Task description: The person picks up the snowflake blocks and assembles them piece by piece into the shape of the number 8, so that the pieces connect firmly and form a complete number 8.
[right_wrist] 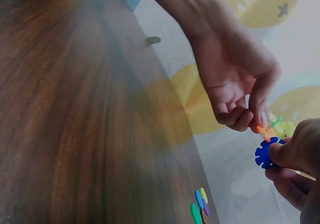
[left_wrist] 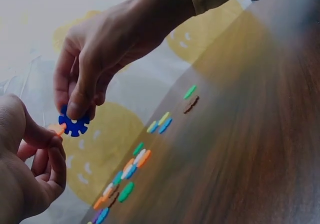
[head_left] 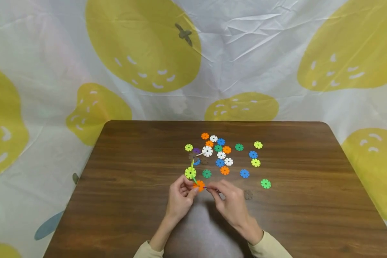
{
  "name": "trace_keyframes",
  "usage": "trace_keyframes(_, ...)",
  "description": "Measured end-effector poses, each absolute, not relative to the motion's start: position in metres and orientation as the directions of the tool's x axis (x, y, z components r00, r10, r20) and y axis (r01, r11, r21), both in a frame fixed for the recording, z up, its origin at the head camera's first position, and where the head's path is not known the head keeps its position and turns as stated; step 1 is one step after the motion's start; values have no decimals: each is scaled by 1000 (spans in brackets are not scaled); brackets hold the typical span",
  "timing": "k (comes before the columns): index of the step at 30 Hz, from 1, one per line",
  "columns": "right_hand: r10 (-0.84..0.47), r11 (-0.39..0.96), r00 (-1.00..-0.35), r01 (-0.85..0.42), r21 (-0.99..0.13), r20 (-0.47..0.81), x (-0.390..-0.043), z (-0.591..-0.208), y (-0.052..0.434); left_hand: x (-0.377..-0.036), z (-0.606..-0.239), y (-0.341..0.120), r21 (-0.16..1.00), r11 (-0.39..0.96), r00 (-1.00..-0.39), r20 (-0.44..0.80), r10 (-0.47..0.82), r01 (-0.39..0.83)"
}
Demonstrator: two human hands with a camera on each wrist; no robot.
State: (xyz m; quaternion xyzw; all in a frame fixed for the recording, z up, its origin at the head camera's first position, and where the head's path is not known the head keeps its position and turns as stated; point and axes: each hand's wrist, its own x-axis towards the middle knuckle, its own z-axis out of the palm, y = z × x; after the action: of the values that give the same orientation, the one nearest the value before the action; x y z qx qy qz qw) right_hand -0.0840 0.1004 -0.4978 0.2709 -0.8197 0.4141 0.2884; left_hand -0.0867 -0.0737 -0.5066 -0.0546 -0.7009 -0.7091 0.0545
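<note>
Above the table's near middle, my left hand (head_left: 190,190) pinches an orange notched disc (head_left: 199,185). That disc joins a small chain with a green piece and a yellow-green disc (head_left: 190,173) standing up from it. My right hand (head_left: 213,190) pinches a blue notched disc (left_wrist: 74,124) between thumb and fingers and holds it edge-on right beside the orange one. In the right wrist view the blue disc (right_wrist: 262,154) sits just below the orange disc (right_wrist: 262,130); I cannot tell whether they touch. Both hands are raised a little off the wood.
Several loose coloured discs (head_left: 220,154) lie scattered on the brown wooden table (head_left: 122,179) beyond my hands. A brown disc (head_left: 248,195) and a green disc (head_left: 266,184) lie to the right. A white cloth with yellow shapes (head_left: 142,43) hangs behind.
</note>
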Motion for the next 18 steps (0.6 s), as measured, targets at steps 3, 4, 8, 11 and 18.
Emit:
trace_keyframes(3,-208,518,-645,-710,-477,735,-83,-500,99,-86,-504,-71,989,34,-989,142,-34,141)
trace_keyframes(4,-207,522,-633,-716,-463,746,-83,-501,99,-85,-504,-70,989,50,-989,140,-40,138)
trace_keyframes(8,-205,543,-597,-729,-417,776,-83,-501,97,-85,-502,-66,989,69,-988,138,-63,133)
trace_keyframes(11,-193,533,-586,-736,-417,787,-84,-501,97,-86,-501,-65,990,40,-988,136,-68,133)
trace_keyframes(18,-169,473,-614,-736,-484,771,-86,-505,98,-91,-496,-67,986,-27,-985,165,-52,166)
